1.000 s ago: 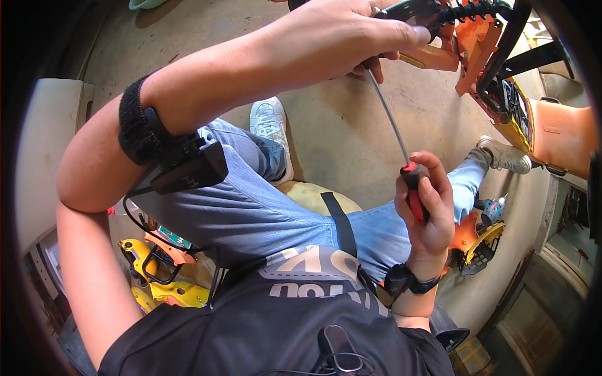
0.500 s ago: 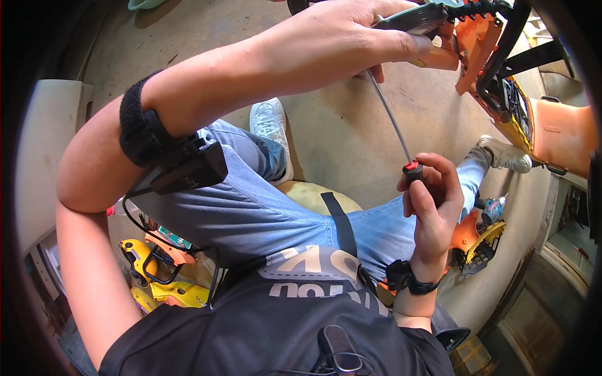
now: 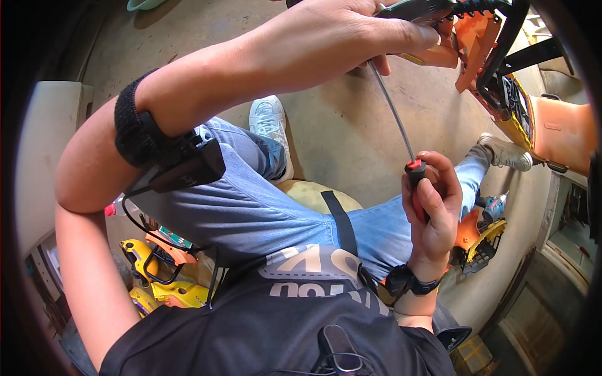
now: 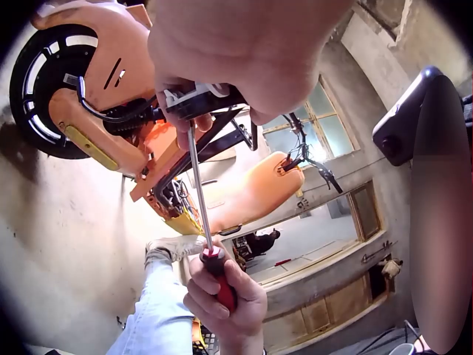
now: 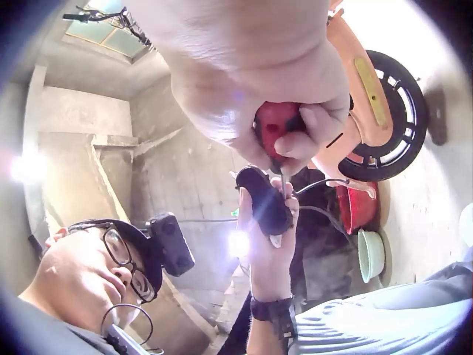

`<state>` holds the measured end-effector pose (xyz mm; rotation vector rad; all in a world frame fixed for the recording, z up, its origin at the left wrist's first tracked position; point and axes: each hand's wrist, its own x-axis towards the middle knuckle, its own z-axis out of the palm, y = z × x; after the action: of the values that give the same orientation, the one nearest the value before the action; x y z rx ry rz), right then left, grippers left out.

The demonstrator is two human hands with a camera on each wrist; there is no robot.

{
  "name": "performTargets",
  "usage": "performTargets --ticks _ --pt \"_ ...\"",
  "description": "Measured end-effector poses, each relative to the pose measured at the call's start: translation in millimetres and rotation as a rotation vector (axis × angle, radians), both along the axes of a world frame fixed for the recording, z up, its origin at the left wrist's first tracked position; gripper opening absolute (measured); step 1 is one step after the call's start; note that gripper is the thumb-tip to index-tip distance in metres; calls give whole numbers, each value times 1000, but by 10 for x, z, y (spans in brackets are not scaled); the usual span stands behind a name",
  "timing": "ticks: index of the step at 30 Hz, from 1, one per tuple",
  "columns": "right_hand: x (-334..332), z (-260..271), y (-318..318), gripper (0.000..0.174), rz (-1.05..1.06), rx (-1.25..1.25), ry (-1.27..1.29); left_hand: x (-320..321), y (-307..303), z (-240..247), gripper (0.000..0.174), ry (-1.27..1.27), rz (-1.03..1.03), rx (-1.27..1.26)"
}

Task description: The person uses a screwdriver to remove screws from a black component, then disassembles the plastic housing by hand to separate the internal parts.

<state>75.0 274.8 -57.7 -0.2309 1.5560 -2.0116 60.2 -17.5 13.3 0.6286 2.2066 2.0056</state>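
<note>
Near the top of the head view, my left hand grips a dark oval part with white pieces on its face, seen in the left wrist view. A long screwdriver shaft runs from beneath this part down to a red and black handle. Fingers and thumb of my right hand hold that handle. In the right wrist view the shaft tip meets the dark part or lies behind it; the contact point is hidden.
An orange two-wheeled vehicle with a black frame stands at the upper right. Yellow and orange parts lie at the lower left, more beside the right leg. A pale green basin and a red one are on the floor.
My right fingers loosened around the handle half a second ago and now wrap it again, slightly farther right than at first. The dark part has shifted and tilted a little with my left hand.
</note>
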Motion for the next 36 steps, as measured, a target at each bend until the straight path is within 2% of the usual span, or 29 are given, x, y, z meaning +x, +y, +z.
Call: performTargets --ticks 1,5,7,10,14,16,17,18,20,21,24,26,27,29,30,32,36 --pt "0 -4 3 42 -2 -1 -13 -2 -6 -58 59 109 -18 16" --pt "4 -2 -17 43 -13 -18 -40 17 -38 -37 59 40 -18 -34" --pt "-4 -8 1 42 1 -21 -45 4 -17 -131 58 236 13 -77" --pt "-15 -8 5 42 20 -3 -39 -14 10 -138 56 186 15 -13" --pt "-82 39 41 40 61 103 29 -40 -17 -108 53 126 53 -53" --pt "-149 40 87 40 78 136 66 -37 45 102 51 -38 233 -43" --pt "-190 40 103 40 91 171 105 32 414 95 48 197 708 -224" --pt "-226 23 106 40 89 170 108 21 354 100 48 202 707 -224" --pt "-340 -102 109 38 83 314 132 -28 74 75 41 -78 428 8" --pt "-561 -427 118 36 154 536 156 -73 -88 35 37 -202 326 65" --pt "-771 -1126 145 37 182 606 188 -41 27 61 35 -166 396 62" --pt "-866 -1494 131 36 326 724 370 -134 -71 -133 35 -200 370 81" --pt "-863 -1687 121 36 327 723 370 -167 -100 -199 35 -237 339 106" --pt "-836 -1951 76 37 336 891 474 -182 -58 -190 35 -244 356 102" --pt "-805 -1938 20 37 335 889 475 -186 -42 -184 35 -252 372 97" --pt "-731 -1917 -95 39 402 1136 435 -183 -37 -178 34 -270 370 94" --pt "-652 -2101 -87 38 345 1144 489 -183 -12 -211 32 -209 349 164"
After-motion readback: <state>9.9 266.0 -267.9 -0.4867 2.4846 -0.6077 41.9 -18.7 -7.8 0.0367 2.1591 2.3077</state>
